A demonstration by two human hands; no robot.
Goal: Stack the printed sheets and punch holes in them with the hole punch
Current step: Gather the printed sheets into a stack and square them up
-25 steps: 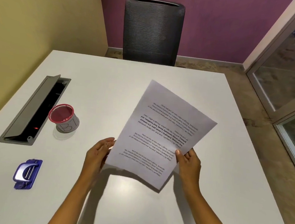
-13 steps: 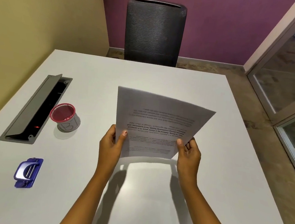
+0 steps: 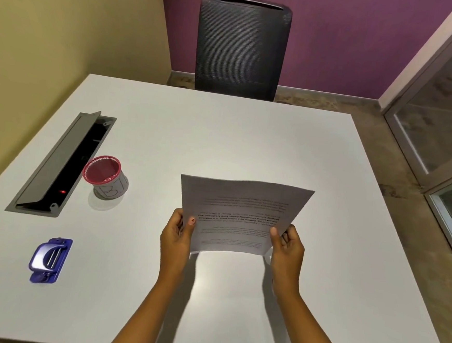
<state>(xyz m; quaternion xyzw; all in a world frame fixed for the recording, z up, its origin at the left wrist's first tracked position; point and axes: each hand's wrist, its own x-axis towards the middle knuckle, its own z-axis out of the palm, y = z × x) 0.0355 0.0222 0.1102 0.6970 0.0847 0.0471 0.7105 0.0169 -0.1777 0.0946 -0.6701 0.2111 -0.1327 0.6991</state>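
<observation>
Sheets [image 3: 240, 215] are held upright, bottom edge apparently on the desk [image 3: 249, 135], each side pinched by left hand [image 3: 176, 235] and right hand [image 3: 288, 246], likely for squaring; hole punch [image 3: 49, 260] waits well left.

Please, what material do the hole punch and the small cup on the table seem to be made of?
Hole punch: likely blue plastic with a shiny metal-looking lever, since it reflects light. Cup: probably wire mesh with a red rim; its wall looks see-through, though wrapped in grey paper with letters.
</observation>
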